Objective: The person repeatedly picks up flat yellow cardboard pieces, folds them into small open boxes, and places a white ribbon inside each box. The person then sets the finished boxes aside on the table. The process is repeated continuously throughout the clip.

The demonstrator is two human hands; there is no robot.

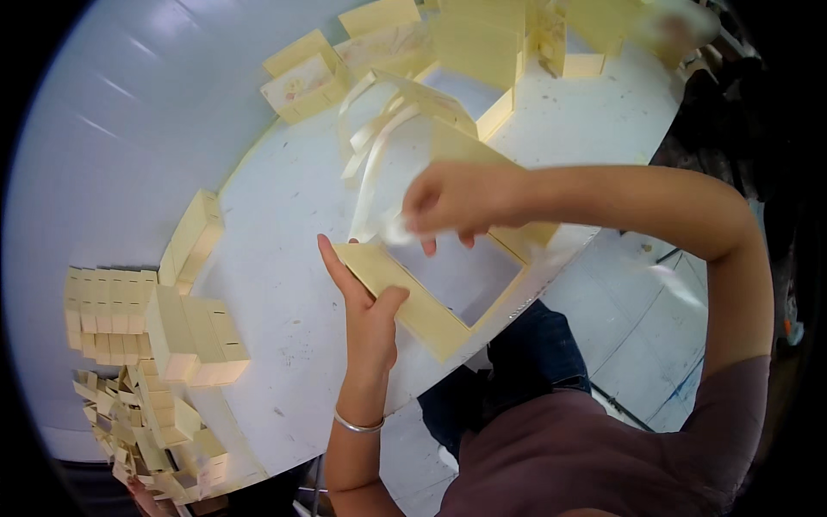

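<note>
One pale yellow open box [431,297] is sitting at the near edge of the white table [284,215], right in front of the person, and everything else is being placed from it. The left hand [366,314] is clamping the box's near-left wall, thumb inside, fingers stretching along the rim. The right hand [457,202] is hovering over the box's far side, fingertips pinching a thin white strip [375,185] that is curling up and away from the box; the pinch itself is blurring, so how tight the grip is I cannot tell. Judging by the layout, the box is looking formed and standing but not finished: the strip is looking half peeled or half applied, and one flap [469,146] is standing up behind the right hand. More loose white strips [366,129] are piling just beyond the box. Farther beyond, more yellow box pieces and trays [482,43] are lying open, suggesting plenty of work remaining. Left of the box, well apart, a flat yellow bundle [194,237] is lying on the table, and farther left small folded yellow boxes [164,332] are stacking up in rows, seemingly done ones, spilling into a messier heap [142,431] at the lower left. The table is worn and smudged, its curved edge passing under the box. Right of the box, below the table, a pale grey floor [637,319] is showing.
</note>
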